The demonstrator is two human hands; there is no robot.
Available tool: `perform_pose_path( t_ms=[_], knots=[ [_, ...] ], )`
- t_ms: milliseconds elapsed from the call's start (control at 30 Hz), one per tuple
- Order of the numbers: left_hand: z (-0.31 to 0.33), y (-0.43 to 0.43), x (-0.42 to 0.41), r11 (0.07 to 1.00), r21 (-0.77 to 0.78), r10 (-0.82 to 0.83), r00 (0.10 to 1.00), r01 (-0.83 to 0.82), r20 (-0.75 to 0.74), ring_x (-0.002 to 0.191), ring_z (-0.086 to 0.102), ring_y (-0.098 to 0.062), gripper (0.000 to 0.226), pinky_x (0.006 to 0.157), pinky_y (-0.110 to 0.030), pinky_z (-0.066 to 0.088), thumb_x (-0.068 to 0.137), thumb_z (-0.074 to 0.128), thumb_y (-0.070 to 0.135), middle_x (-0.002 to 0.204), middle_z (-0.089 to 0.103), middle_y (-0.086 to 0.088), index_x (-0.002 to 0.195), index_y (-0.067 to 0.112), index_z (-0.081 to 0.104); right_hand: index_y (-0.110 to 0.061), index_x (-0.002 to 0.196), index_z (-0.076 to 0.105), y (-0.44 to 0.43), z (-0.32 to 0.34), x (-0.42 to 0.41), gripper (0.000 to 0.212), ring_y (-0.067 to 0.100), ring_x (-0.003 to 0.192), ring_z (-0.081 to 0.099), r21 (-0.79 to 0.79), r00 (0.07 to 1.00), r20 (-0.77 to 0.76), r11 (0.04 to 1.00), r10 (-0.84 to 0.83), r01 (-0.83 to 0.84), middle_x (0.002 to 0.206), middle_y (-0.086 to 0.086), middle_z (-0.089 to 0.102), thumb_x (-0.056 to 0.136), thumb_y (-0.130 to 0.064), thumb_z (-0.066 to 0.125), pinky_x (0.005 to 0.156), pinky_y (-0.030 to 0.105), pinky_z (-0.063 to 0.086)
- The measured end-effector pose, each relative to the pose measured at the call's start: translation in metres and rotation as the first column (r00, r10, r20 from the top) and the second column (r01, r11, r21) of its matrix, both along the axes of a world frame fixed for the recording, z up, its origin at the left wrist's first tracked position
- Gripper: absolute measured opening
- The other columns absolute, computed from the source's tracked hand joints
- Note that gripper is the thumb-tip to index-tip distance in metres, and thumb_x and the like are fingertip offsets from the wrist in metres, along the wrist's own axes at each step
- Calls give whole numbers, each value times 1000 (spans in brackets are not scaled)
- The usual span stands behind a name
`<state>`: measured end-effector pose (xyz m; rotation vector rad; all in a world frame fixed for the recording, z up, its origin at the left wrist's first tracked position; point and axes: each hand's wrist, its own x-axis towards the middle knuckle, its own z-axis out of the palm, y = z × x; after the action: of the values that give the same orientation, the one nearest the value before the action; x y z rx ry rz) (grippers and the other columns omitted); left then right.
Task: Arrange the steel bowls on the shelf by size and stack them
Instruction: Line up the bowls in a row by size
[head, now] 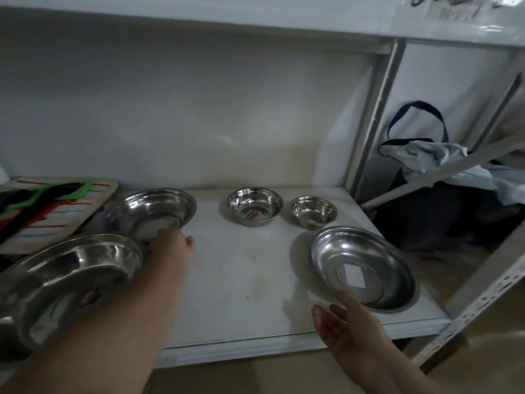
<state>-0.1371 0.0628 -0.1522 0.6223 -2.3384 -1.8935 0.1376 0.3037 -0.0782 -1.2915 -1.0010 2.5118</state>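
Label [354, 275] in bowl [377, 248] — blank.

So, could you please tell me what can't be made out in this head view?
- Largest steel bowl: left side cut off by the frame edge.
- Left hand: fingers hidden behind the tilted bowl; grip unclear.
- Writing on the upper shelf label: blurred, cropped by the top edge.
- Bag contents: too dark.
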Motion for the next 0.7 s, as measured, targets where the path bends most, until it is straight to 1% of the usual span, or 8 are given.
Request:
perform_pose_path(
  t_ms=[67, 200, 267, 300, 400, 500, 633, 700],
  knots=[
    [-7, -3, -15, 996, -87, 41, 998, -37, 44, 115, 68, -38, 46, 102, -42, 50, 99, 57, 35, 119, 73, -24, 115, -4, 74, 2, 93, 55, 9, -5, 1, 24, 32, 74, 63, 28, 996, 0, 996, -84, 84, 88, 20, 59, 98, -19, 66, 41, 31, 59],
    [29, 9, -1, 951, 281, 98, 989, -126, 111, 120, 61, -45, 45, 100, -35, 50, 103, 54, 23, 125, 67, -35, 118, -17, 67, 7, 97, 60, 25, -17, 0, 15, 30, 74, 65, 120, 983, 11, 976, -183, 180, 86, 21, 64, 99, -7, 61, 38, 29, 58],
    [55, 13, 15, 838, 530, 74, 990, -128, 120, 136, 47, -42, 45, 67, -4, 49, 107, 45, 8, 147, 49, -37, 138, -23, 47, 9, 95, 60, 30, -18, 1, 10, 31, 74, 65, 168, 977, 25, 965, -210, 203, 86, 23, 65, 98, 0, 58, 45, 29, 61],
    [64, 12, 19, 835, 539, 74, 993, -111, 89, 137, 47, -38, 45, 52, -1, 43, 107, 41, 3, 154, 42, -34, 145, -22, 38, 7, 91, 60, 32, -17, 1, 8, 31, 76, 66, 196, 976, 30, 959, -215, 205, 86, 24, 65, 97, 2, 57, 53, 30, 63],
    [85, 12, 20, 741, 666, 98, 995, -85, 18, 90, 68, -21, 45, 48, -12, 52, 106, 36, 2, 153, 51, -21, 150, -4, 42, 10, 91, 61, 37, -12, 8, 7, 34, 84, 68, 271, 980, 33, 946, -196, 180, 87, 26, 68, 95, 4, 58, 77, 40, 61],
    [111, 16, 32, 654, 744, 172, 985, -135, 27, 78, 68, -28, 41, 54, -33, 58, 100, 34, -6, 126, 68, -22, 133, 5, 55, 13, 98, 65, 39, -6, 15, 14, 33, 85, 71, 310, 990, 16, 942, -140, 129, 90, 28, 72, 95, 0, 60, 81, 40, 58],
    [157, 33, 79, 817, 575, -43, 999, 44, -16, 42, 68, -19, 22, 37, -26, 57, 103, 38, -2, 53, 70, -13, 95, -1, 58, 13, 96, 70, 32, 3, 15, 14, 33, 89, 73, 334, 1000, -8, 943, -5, 7, 97, 33, 76, 91, 0, 66, 84, 40, 59],
    [169, 39, 99, 876, 430, -240, 971, 218, -3, 31, 64, -14, 27, 32, -21, 52, 105, 40, 3, 41, 65, -11, 83, -2, 55, 13, 99, 71, 29, 7, 12, 16, 33, 89, 73, 342, 997, -14, 937, 76, -67, 99, 34, 76, 89, 0, 68, 85, 40, 60]
  ],
)
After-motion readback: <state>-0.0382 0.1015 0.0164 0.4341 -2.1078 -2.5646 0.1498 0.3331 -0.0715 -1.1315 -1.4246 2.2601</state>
